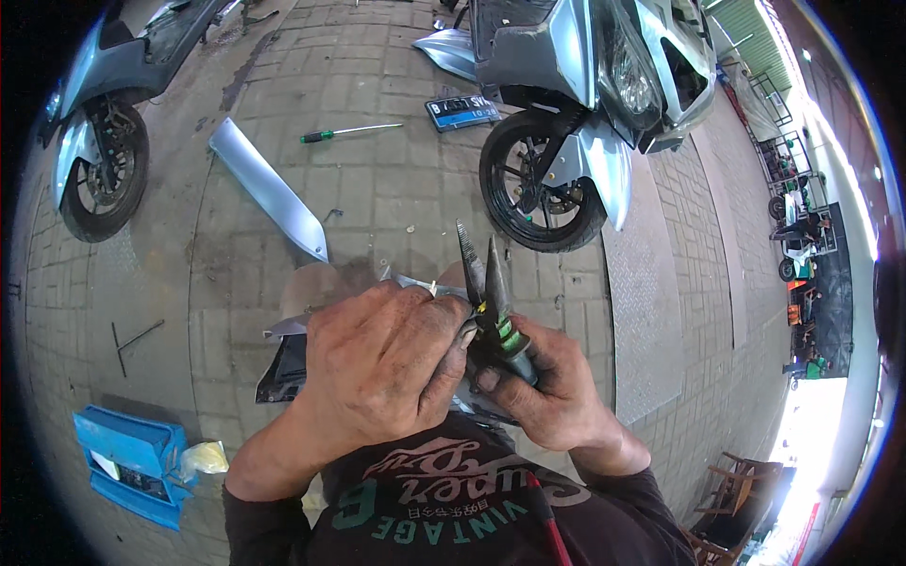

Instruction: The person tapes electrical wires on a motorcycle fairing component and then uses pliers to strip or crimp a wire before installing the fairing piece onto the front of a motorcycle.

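Note:
Needle-nose pliers [494, 292] with green-banded dark handles are in my right hand [559, 389], their serrated jaws spread and pointing away from me. My left hand [382, 357] is closed right beside the pliers' pivot, thumb and fingers pinched together. A small yellow bit [481, 307] shows between its fingertips and the pliers. What the left fingers hold is mostly hidden. Below both hands lies a silver and black body panel [281, 370], largely covered by them.
Two scooters stand ahead, a front wheel [543, 184] at centre right and another [102, 174] at far left. On the paving lie a silver trim panel [269, 189], a screwdriver [351, 132], a number plate [462, 112], a T-shaped wrench [132, 345] and a blue toolbox [127, 434].

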{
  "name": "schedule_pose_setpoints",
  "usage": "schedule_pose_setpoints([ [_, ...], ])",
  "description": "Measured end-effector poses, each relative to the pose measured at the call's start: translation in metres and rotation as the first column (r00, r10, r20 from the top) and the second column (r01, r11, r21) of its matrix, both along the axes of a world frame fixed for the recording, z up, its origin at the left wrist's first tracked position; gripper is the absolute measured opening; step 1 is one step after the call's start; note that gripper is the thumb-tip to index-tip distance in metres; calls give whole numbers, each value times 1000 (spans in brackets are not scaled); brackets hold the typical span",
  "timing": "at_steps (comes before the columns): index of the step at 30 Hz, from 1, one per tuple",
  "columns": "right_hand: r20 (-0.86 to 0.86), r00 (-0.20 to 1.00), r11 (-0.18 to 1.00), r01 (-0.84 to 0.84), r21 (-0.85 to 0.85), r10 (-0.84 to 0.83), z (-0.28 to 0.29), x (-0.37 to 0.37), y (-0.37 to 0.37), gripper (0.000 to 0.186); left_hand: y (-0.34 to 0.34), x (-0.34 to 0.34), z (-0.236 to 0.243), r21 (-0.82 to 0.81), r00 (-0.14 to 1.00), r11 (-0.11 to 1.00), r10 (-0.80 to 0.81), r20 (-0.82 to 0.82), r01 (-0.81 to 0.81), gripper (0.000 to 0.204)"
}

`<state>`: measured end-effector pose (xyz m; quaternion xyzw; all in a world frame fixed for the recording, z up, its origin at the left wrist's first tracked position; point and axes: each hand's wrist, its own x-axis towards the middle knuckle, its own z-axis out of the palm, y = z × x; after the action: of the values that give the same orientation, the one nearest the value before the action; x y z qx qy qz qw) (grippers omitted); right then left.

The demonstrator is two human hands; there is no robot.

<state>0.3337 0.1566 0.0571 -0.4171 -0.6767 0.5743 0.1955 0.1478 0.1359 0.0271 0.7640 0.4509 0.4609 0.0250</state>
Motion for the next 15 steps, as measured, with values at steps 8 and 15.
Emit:
schedule_pose_setpoints([
  [8,131,991,953,-74,294,37,4,-2,5,19,-1,-2,5,-2,1000,1000,9,-17,-9,23],
  [15,57,995,960,-91,267,78,6,-3,6,20,-2,-5,7,-28,1000,1000,-13,10,14,23],
])
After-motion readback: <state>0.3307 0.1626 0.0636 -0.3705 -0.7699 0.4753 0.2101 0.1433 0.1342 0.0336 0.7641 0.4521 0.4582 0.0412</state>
